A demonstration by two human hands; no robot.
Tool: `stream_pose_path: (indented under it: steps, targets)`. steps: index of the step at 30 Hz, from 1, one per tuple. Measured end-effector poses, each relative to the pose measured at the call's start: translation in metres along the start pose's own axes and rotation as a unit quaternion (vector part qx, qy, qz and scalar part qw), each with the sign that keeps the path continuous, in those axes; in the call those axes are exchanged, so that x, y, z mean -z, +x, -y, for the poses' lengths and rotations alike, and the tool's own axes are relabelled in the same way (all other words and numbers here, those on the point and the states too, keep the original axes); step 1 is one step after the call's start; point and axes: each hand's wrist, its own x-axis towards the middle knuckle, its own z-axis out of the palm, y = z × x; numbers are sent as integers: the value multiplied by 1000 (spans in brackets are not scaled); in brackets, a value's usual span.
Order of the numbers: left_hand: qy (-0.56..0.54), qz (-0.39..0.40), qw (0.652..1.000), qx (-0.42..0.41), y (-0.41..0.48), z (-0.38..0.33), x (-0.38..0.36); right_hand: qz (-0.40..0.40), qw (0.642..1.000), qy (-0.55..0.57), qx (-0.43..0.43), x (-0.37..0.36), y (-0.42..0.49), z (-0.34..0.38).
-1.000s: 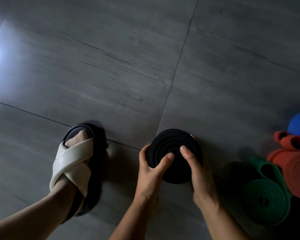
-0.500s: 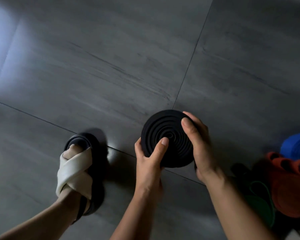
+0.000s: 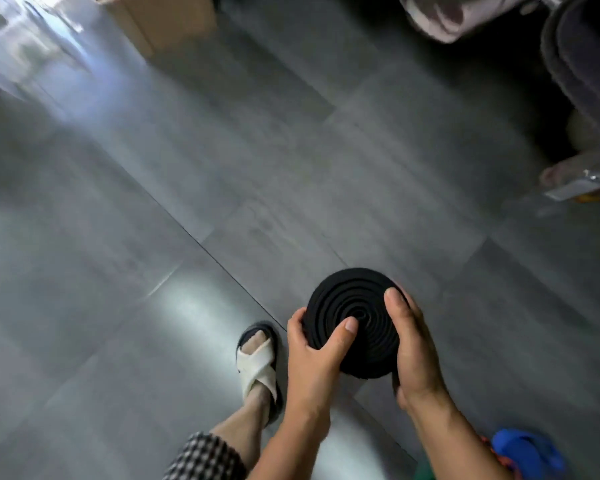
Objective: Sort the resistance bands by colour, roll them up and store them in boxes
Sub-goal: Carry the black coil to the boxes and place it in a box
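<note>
A black resistance band (image 3: pixel 352 310), rolled into a tight flat coil, is held up above the grey tiled floor between both hands. My left hand (image 3: pixel 314 358) grips its left edge with the thumb laid across the coil's face. My right hand (image 3: pixel 413 344) wraps around its right edge, thumb on top. At the bottom right a blue band (image 3: pixel 527 452) lies on the floor, with slivers of red and green bands beside it, mostly hidden by my right forearm.
My left foot in a white-strapped sandal (image 3: pixel 257 365) stands just left of the hands. A cardboard box (image 3: pixel 163 19) sits at the far top. Dark furniture (image 3: pixel 582 64) and a metal fitting (image 3: pixel 575 188) fill the right side.
Both hands have lifted the black coil higher off the floor. The view has swung upward, bringing in the box and furniture, and the coloured bands have slid to the bottom right corner.
</note>
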Motion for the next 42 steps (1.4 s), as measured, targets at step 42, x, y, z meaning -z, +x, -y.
stream_pose_path:
  steps: [42]
  targets:
    - [-141,-129,978,-80,219,-642,193,181,982,-55,-19,-570,143,447]
